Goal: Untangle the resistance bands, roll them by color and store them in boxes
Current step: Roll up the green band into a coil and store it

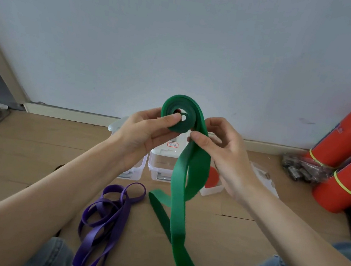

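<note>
**Operator:** Which step is in hand?

**Technician:** Rolling, judged from the layout. The green band (181,192) is partly wound into a coil (179,115) held up between the two hands. The left hand (145,131) clamps the coil, thumb across its face and fingers behind. The right hand (218,143) pinches the free strap just beside the coil, where it feeds on. The rest of the strap hangs below the hands, trails across the floor (31,157) and leaves view at the bottom edge.

**Operator:** What does the next move call for?

**Technician:** Probably another turn of the coil with the left hand, while the right hand guides the strap flat and under light tension. A twist shows in the hanging length below the right hand; it should be cleared before it reaches the coil.

**Operator:** Count of items?

**Technician:** Bands: two loose, one green and one purple band (106,220). The purple one lies unrolled in loops on the floor below the left hand. Boxes (160,171): three clear ones appear to stand beyond the hands, partly hidden by them. A red item (214,179) sits in the box under the right hand; whether it is a rolled band cannot be told. Fire extinguishers (347,157): two, well to the right of the right hand.
</note>
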Motion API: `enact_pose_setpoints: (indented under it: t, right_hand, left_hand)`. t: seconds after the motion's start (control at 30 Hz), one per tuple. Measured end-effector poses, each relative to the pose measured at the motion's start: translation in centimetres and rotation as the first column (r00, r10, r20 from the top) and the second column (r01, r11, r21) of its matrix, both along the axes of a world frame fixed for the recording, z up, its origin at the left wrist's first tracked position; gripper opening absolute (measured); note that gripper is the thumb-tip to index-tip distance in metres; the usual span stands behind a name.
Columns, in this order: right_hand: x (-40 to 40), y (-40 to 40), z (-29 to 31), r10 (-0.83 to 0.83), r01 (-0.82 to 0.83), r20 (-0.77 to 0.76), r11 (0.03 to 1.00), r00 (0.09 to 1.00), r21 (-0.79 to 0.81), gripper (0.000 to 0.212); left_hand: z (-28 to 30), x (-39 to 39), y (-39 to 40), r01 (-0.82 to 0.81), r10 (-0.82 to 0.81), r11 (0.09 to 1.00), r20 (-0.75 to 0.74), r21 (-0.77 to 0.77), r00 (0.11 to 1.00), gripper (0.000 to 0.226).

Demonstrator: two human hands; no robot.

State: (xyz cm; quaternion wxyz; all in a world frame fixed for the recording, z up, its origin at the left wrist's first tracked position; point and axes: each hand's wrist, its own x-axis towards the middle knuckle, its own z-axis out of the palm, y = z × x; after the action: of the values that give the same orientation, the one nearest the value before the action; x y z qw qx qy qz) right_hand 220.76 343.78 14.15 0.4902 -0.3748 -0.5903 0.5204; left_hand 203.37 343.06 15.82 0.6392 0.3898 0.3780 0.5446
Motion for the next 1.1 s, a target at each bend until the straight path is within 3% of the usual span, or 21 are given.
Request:
enact_pose_setpoints:
  t: [0.13, 0.23, 0.33, 0.47, 0.53, 0.63, 0.73, 0.8, 0.87, 0.97, 1.1]
  right_hand:
    - [0.3, 0.0, 0.8, 0.067, -0.08, -0.115, 0.991, 0.991, -0.107, 0.037]
    - [0.5, -0.1, 1.2, 0.11, -0.128, -0.136, 0.982, 0.985, -0.136, 0.021]
    - [0.3, -0.2, 1.2, 0.065, -0.075, -0.125, 0.994, 0.99, -0.083, 0.014]
    - [-0.2, -0.4, 1.2, 0.05, -0.052, -0.114, 0.999, 0.992, -0.017, 0.034]
    - [-0.1, -0.2, 1.2, 0.028, -0.027, -0.067, 0.999, 0.997, 0.021, 0.029]
    - [0.8, 0.5, 1.3, -0.008, 0.003, 0.069, 0.997, 0.998, 0.079, 0.022]
    - [1.7, 1.1, 1.7, -0.015, -0.062, 0.346, 0.976, 0.938, 0.209, 0.026]
    - [1.7, 0.9, 1.6, 0.004, -0.134, 0.48, 0.962, 0.877, 0.237, 0.027]
    - [1.4, 0.7, 1.4, 0.02, -0.158, 0.501, 0.959, 0.865, 0.236, 0.026]
    - [1.2, 0.4, 1.7, 0.06, -0.114, 0.313, 0.981, 0.948, 0.158, 0.027]
    - [0.7, 0.1, 1.8, 0.109, -0.109, -0.025, 0.994, 0.994, 0.005, 0.044]
  left_hand:
    - [0.2, 0.0, 0.0, -0.01, 0.01, 1.0, -0.007, 0.0, 1.0, 0.046]
    - [0.3, -0.1, 0.0, 0.002, -0.002, 1.0, 0.001, 0.014, 1.0, 0.046]
    - [0.4, 0.1, -0.1, 0.007, -0.008, 0.999, 0.024, 0.047, 1.0, 0.043]
    - [0.2, 0.6, -0.2, 0.017, -0.019, 0.998, 0.032, 0.064, 0.999, 0.046]
    - [0.0, 0.8, -0.3, 0.04, -0.04, 0.997, 0.007, 0.063, 0.999, 0.048]
    - [0.1, 0.3, -0.2, 0.061, -0.042, 0.996, -0.256, 0.066, 0.966, 0.046]
    - [0.6, -0.7, 0.1, 0.125, -0.039, 0.987, -0.593, 0.105, 0.804, 0.042]
    - [0.8, -0.9, 0.1, 0.184, -0.05, 0.976, -0.703, 0.115, 0.709, 0.033]
    - [0.6, -0.8, -0.1, 0.217, -0.08, 0.973, -0.755, 0.084, 0.651, 0.024]
    - [0.8, -0.9, -0.3, 0.173, -0.088, 0.982, -0.642, 0.07, 0.762, 0.028]
    - [1.9, -1.4, 0.1, 0.023, 0.014, 0.994, -0.322, 0.111, 0.947, 0.038]
